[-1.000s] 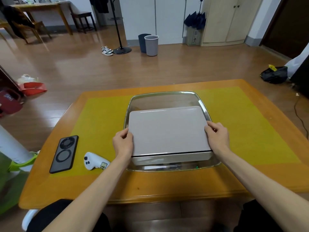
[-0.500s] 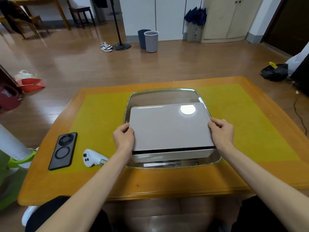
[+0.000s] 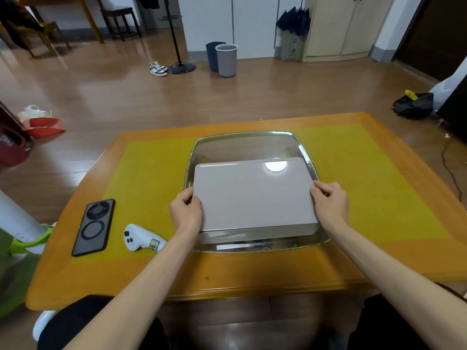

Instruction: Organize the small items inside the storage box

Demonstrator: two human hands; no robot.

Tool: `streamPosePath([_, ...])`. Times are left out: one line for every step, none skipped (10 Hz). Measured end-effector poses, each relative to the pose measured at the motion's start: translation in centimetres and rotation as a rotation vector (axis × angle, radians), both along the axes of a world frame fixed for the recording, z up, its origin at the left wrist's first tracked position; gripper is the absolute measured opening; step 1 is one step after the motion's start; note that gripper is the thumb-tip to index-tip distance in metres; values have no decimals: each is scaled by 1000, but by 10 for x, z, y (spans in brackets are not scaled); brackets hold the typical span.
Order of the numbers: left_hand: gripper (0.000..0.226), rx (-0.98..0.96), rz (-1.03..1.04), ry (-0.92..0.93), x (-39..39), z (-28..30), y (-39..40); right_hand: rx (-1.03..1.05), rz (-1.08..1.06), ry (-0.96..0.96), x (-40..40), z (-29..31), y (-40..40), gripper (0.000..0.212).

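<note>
The storage box [image 3: 255, 195] is a flat grey plastic case with rounded corners and a smooth, slightly shiny lid that shows a round reflection of a lamp. It lies in the near half of a clear tray [image 3: 242, 140], in the middle of the table [image 3: 227, 276]. The left hand [image 3: 185, 212] holds the left edge of the lid, with the thumb on top and the fingers curled around the side. The right hand [image 3: 329, 204] holds the right edge in the same way. Both forearms reach straight from the near side. What is inside the box I cannot see, because the lid covers it. The tray is transparent with a thick rounded rim. The table is orange wood with a yellow-green mat [image 3: 151, 178]. On the mat, left of the tray, lie a white controller [image 3: 141, 239] and, farther left, a black phone [image 3: 94, 227].
</note>
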State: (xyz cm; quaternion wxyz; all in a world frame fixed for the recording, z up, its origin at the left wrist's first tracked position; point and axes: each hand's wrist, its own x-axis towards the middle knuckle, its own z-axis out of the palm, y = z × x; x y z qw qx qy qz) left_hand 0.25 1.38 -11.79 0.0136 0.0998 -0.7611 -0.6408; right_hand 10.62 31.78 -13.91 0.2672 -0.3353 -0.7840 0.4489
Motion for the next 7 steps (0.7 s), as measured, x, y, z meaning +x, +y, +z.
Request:
streamPosePath([51,-81,-16,-19,-2,-8,-1,6,-1,-18,-1,1,0,31])
streamPosePath([29,-83,-2,-3,-1,-14,-4,23,-4,-31,0,-1,1,32])
streamPosePath([36,-81,-9,-24,2,-11,-6,41,17,-42,3,-2,0,35])
streamPosePath([34,-37,-52,-17,3,-4,-9,70,66,-70,7,2,2,36])
streamPosePath([29,-62,-174,-37,9,3,-25,35,178,-72,21,8,8,31])
streamPosePath([23,-107,-275,-84,20,17,-46,-32,328,-117,51,17,18,24])
streamPosePath([19,-176,-335,-50,53,25,-87,-58,428,-87,115,20,29,21])
